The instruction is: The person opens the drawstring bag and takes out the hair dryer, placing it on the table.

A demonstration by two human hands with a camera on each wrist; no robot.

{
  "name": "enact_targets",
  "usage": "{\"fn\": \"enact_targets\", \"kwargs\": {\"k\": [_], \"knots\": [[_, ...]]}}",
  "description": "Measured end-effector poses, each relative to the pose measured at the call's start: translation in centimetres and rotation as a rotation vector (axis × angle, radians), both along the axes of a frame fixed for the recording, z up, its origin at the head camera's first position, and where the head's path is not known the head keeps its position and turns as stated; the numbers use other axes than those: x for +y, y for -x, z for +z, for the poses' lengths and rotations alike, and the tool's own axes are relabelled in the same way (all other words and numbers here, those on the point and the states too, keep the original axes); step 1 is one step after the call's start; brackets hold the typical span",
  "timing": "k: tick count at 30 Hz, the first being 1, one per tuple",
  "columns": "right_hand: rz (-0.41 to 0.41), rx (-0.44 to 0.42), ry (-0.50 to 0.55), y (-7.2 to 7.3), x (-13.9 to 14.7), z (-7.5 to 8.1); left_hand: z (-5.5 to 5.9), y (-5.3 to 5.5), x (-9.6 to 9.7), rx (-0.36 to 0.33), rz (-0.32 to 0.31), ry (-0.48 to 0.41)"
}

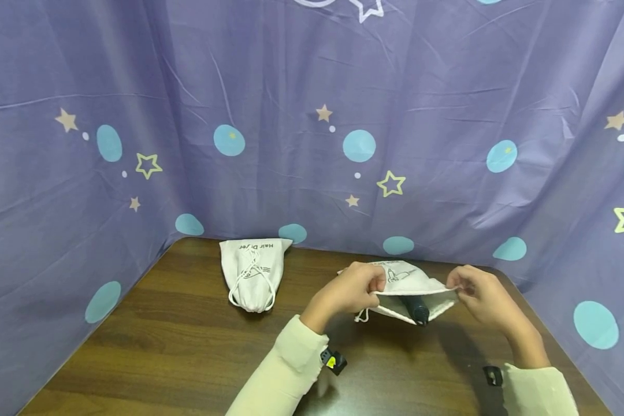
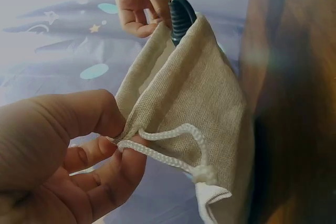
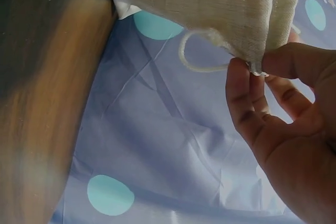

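Drawstring pouch [image 1: 417,282], spread wide at four o'clock in head view, pinched at its corners by left hand [image 1: 352,288] at nine and right hand [image 1: 479,293] at three, best held taut and tipped upward to stop dark ribbed handle [image 1: 419,312] at six from sliding out.

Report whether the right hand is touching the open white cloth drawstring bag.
Touching. The right wrist view shows it: the right hand pinches the bag at one corner of its mouth, between thumb and fingers.
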State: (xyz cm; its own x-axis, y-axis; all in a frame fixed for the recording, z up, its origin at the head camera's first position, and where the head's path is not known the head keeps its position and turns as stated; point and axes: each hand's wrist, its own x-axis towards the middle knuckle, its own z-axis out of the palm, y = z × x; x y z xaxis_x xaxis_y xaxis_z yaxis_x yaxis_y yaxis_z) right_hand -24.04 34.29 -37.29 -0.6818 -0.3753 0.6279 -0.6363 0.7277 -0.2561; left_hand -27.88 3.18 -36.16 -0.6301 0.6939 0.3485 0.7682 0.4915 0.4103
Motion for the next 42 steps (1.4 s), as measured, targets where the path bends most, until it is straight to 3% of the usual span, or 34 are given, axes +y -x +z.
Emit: {"fn": "enact_targets", "kwargs": {"k": [9, 17, 24, 32, 38, 42], "knots": [[0.012, -0.139, -0.029, 0.4, -0.1, -1.0, -2.0, 0.2, 1.5, -0.007, -0.06, 0.058], [-0.017, -0.423, -0.064, 0.4, -0.5, -1.4, -3.5, 0.0, 2.5, -0.034, -0.061, 0.094], [0.03, -0.545, -0.149, -0.4, -0.3, -1.1, -3.8, -0.3, 2.9, -0.064, -0.047, 0.117], [0.029, -0.585, -0.22, -2.1, -1.5, 1.1, -4.1, -0.1, 3.0, -0.067, -0.04, 0.11], [0.126, -0.553, -0.247, -3.2, -3.4, 1.9, -4.2, -0.1, 3.0, -0.076, 0.008, 0.081], [0.192, -0.576, -0.264, -3.4, -4.8, 1.7, -4.3, 0.1, 3.1, -0.065, 0.046, 0.065]]}}
